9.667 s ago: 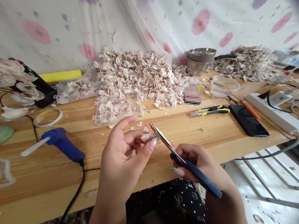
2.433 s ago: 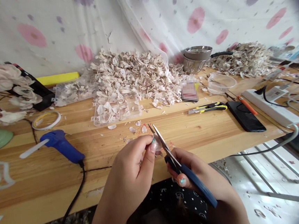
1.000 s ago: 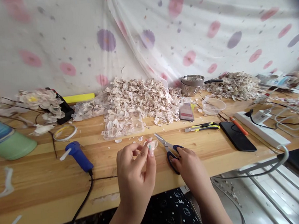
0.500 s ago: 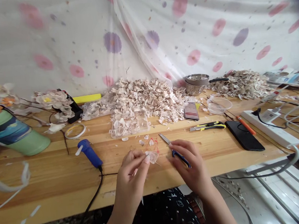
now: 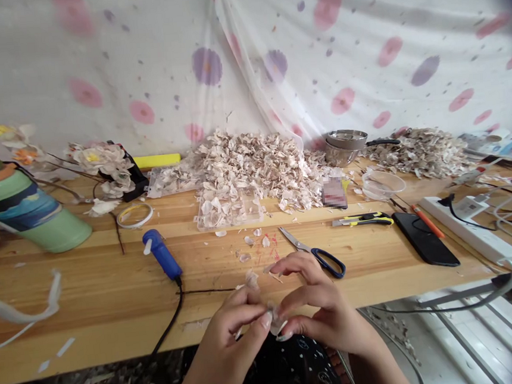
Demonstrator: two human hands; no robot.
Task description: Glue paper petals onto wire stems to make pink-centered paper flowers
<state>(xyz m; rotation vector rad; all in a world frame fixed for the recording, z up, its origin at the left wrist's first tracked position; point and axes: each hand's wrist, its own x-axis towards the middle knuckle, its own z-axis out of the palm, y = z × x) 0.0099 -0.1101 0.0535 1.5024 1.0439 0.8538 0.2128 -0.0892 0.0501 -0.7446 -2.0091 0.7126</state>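
Observation:
Both my hands meet at the near edge of the wooden table (image 5: 90, 302), pinching one small pale shell piece (image 5: 275, 320) between them. My left hand (image 5: 236, 325) grips it from the left with thumb and fingers. My right hand (image 5: 313, 306) grips it from the right with its fingertips. The blue-handled scissors (image 5: 315, 251) lie on the table just beyond my right hand, blades closed and pointing away to the left. A few trimmed shell bits (image 5: 254, 246) lie scattered in front of my hands.
A blue glue gun (image 5: 161, 261) with a black cord lies to the left. A clear compartment box (image 5: 228, 205) and a large shell heap (image 5: 253, 165) sit behind. A utility knife (image 5: 363, 220), black phone (image 5: 426, 246), power strip (image 5: 470, 234) and green jug (image 5: 20, 212) also stand on the table.
My right hand put the scissors down on the table and came to the shell piece. Both hands drew back to the table's near edge, and the view tilted up.

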